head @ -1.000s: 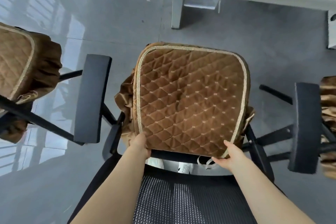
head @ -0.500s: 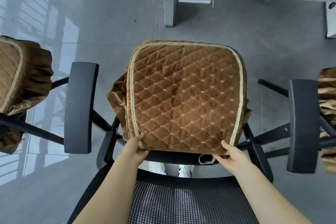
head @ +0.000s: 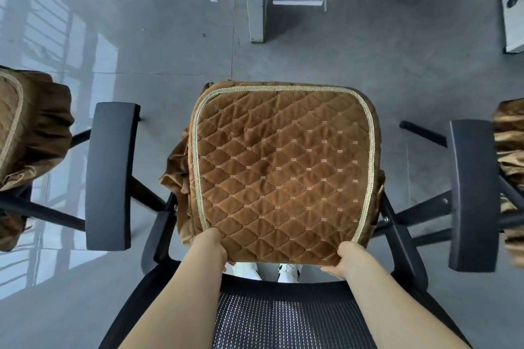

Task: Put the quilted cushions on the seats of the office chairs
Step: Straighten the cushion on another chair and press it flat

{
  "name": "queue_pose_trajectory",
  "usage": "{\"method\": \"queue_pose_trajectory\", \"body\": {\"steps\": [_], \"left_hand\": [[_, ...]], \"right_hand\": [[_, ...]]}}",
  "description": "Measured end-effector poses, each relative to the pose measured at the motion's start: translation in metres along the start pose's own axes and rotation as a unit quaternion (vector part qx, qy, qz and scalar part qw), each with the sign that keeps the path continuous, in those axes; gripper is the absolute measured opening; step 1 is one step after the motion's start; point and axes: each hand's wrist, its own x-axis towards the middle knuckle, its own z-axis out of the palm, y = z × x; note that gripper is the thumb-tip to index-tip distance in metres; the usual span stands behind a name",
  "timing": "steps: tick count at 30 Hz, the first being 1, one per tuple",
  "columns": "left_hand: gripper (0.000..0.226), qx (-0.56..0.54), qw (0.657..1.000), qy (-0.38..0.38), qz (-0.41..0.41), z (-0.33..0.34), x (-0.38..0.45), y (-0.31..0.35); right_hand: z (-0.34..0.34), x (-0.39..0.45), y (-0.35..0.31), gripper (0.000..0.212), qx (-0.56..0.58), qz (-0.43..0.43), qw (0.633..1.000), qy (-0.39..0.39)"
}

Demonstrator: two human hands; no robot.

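A brown quilted cushion [head: 283, 167] with a gold braid border lies over the seat of a black office chair in the middle of the head view. My left hand [head: 209, 244] grips its near left corner. My right hand [head: 347, 259] grips its near right corner, fingers tucked under the edge. The chair's mesh backrest [head: 283, 317] is right below me, and the seat itself is hidden under the cushion. The chair's two black armrests, the left armrest [head: 112, 176] and the right armrest [head: 472, 195], flank the cushion.
Another chair with a brown cushion [head: 25, 133] stands at the far left, and a third brown cushion [head: 510, 156] shows at the right edge. White desk legs [head: 256, 14] rise from the grey floor ahead. White shoes [head: 287, 272] show under the seat.
The cushion has come lower and flatter over the seat and shifted slightly toward me. Both hands stayed on its near corners.
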Motion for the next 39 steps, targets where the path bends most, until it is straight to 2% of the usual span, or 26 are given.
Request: {"method": "queue_pose_trajectory", "body": {"steps": [2, 4, 6, 8, 10, 12, 16, 23, 27, 30, 33, 35, 38, 39], "left_hand": [[0.057, 0.057, 0.998, -0.003, 0.006, -0.002, -0.008, 0.001], [0.054, 0.081, 0.996, 0.001, 0.033, -0.001, -0.007, 0.006], [0.058, 0.099, 0.988, 0.058, 0.105, -0.001, -0.004, 0.014], [0.07, 0.204, 0.946, 0.14, 0.208, -0.002, -0.008, 0.021], [0.082, 0.269, 0.901, 0.151, 0.306, 0.0, -0.01, 0.028], [0.084, 0.282, 0.884, 0.139, 0.346, 0.003, -0.014, 0.036], [0.087, 0.264, 0.894, 0.129, 0.339, 0.007, -0.013, 0.046], [0.084, 0.267, 0.891, 0.135, 0.342, 0.001, -0.01, 0.015], [0.083, 0.275, 0.882, 0.13, 0.361, -0.003, -0.005, 0.005], [0.072, 0.247, 0.88, 0.144, 0.381, -0.002, -0.006, 0.008], [0.065, 0.233, 0.852, 0.175, 0.434, -0.001, -0.011, 0.006], [0.065, 0.253, 0.831, 0.183, 0.461, 0.005, -0.016, 0.006], [0.069, 0.268, 0.819, 0.161, 0.481, 0.017, -0.023, 0.02], [0.071, 0.268, 0.815, 0.159, 0.489, 0.02, -0.023, 0.028]], "right_hand": [[-0.001, 0.002, -0.002, 0.041, -0.021, -0.002, 1.0, 0.008], [-0.003, -0.006, -0.013, 0.04, -0.046, 0.002, 0.997, 0.069], [-0.004, -0.016, -0.026, 0.066, -0.111, -0.012, 0.978, 0.174], [-0.005, -0.029, -0.039, 0.082, -0.243, -0.12, 0.941, 0.2], [-0.007, -0.033, -0.052, 0.075, -0.288, -0.215, 0.916, 0.176], [-0.011, -0.034, -0.066, 0.066, -0.291, -0.233, 0.913, 0.165], [-0.013, -0.029, -0.078, 0.065, -0.259, -0.219, 0.927, 0.162], [-0.014, -0.024, -0.062, 0.073, -0.31, -0.218, 0.905, 0.193], [-0.016, -0.023, -0.061, 0.07, -0.312, -0.218, 0.906, 0.184], [-0.017, -0.02, -0.063, 0.07, -0.324, -0.215, 0.902, 0.188], [-0.012, -0.024, -0.066, 0.075, -0.354, -0.197, 0.895, 0.186], [-0.006, -0.034, -0.068, 0.085, -0.42, -0.204, 0.859, 0.21], [0.0, -0.047, -0.078, 0.086, -0.493, -0.335, 0.759, 0.26], [0.002, -0.048, -0.085, 0.082, -0.494, -0.378, 0.739, 0.259]]}}
